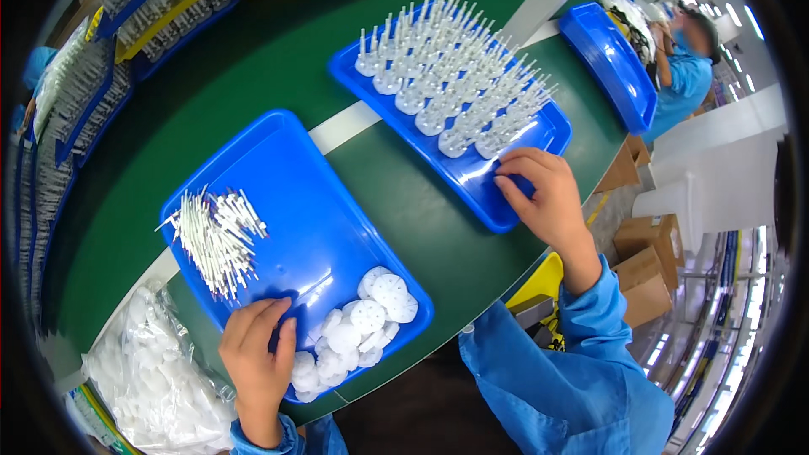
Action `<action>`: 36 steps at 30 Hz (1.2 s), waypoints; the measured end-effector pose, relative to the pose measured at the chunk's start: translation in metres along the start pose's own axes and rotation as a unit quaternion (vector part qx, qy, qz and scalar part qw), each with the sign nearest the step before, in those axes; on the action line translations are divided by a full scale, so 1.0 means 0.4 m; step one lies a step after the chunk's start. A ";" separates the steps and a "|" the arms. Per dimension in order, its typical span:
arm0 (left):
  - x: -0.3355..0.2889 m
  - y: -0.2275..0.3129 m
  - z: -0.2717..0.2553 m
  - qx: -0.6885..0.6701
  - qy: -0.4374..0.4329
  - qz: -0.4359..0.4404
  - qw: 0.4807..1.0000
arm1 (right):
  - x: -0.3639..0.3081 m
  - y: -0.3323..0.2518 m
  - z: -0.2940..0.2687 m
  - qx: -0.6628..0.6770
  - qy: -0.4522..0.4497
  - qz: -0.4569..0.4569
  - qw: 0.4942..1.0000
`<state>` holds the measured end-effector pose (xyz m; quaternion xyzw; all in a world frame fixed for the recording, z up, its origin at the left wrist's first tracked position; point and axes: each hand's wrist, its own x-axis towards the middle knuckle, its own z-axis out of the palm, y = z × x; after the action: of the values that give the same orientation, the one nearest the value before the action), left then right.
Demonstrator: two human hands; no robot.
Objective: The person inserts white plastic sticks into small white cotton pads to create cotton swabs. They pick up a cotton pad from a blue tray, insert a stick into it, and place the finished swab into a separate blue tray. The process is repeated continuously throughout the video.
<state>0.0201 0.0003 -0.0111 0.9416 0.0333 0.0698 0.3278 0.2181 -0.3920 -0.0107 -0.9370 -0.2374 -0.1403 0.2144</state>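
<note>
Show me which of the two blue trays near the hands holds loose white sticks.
The left tray, by the left hand: white sticks lie there, with white discs. The right tray, by the right hand, carries rows of upright stemmed pieces.

1. The view comes from the person's head, through the left of two fisheye cameras worn side by side.
2. It faces down and ahead onto the green surface (421,227), whose near edge slants from lower middle to upper right.
3. It sits close: the left hand (257,358) and right hand (541,195) show large, the sleeves (619,392) entering from below.
4. It reaches wide, taking in stacked trays (173,13) at upper left and a smaller, farther co-worker (687,76) at upper right.
5. Straight lines bow toward its dark, round border.
</note>
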 end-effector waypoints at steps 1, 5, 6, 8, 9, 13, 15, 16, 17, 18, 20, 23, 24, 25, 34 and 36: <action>-0.001 0.004 -0.008 -0.014 -0.015 -0.007 1.000 | 0.004 -0.009 -0.008 -0.016 -0.010 -0.004 1.000; 0.010 0.016 -0.036 -0.051 -0.093 0.059 0.993 | 0.006 -0.120 -0.003 0.064 0.013 -0.064 0.996; 0.015 0.020 -0.030 -0.065 -0.121 0.072 0.988 | 0.027 -0.171 0.014 0.093 -0.012 -0.108 0.990; 0.026 0.045 -0.023 -0.061 -0.173 0.079 0.980 | 0.076 -0.282 0.074 0.141 -0.060 -0.184 0.971; 0.027 0.046 -0.020 -0.064 -0.160 0.080 0.982 | 0.102 -0.329 0.112 0.154 -0.071 -0.201 0.965; 0.004 0.013 0.004 -0.111 -0.109 0.059 0.986 | 0.230 -0.449 0.278 0.103 -0.050 -0.304 0.946; 0.002 0.005 0.009 -0.142 -0.095 0.053 0.984 | 0.284 -0.465 0.338 0.027 -0.003 -0.404 0.914; 0.000 0.015 0.013 -0.151 -0.089 0.030 0.984 | 0.285 -0.472 0.341 0.005 -0.036 -0.426 0.904; 0.001 0.008 0.013 -0.140 -0.088 0.047 0.985 | 0.287 -0.479 0.342 -0.018 -0.068 -0.446 0.892; 0.005 -0.001 0.014 -0.129 -0.088 0.065 0.986 | 0.289 -0.485 0.342 -0.041 -0.099 -0.466 0.878; 0.007 0.005 0.013 -0.131 -0.091 0.054 0.986 | 0.303 -0.492 0.323 -0.070 -0.093 -0.502 0.857; 0.006 0.024 0.009 -0.182 -0.096 0.014 0.978 | 0.304 -0.480 0.322 -0.072 -0.075 -0.501 0.859; -0.004 0.012 0.020 -0.208 -0.088 0.020 0.974 | 0.304 -0.477 0.324 -0.065 -0.066 -0.492 0.866; -0.011 0.005 0.026 -0.233 -0.081 0.026 0.969 | 0.298 -0.472 0.316 0.005 -0.102 -0.444 0.890; 0.030 -0.038 0.008 -0.481 0.101 -0.133 0.861 | 0.248 -0.514 0.305 0.545 -0.192 -0.137 0.805; 0.091 -0.040 -0.005 -0.513 0.140 -0.158 0.832 | 0.239 -0.507 0.303 0.538 -0.154 -0.144 0.816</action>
<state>0.0553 0.0182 -0.0155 0.6002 0.1865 0.1550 0.7622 0.2161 -0.1371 -0.0133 -0.6371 -0.4374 0.1264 0.6219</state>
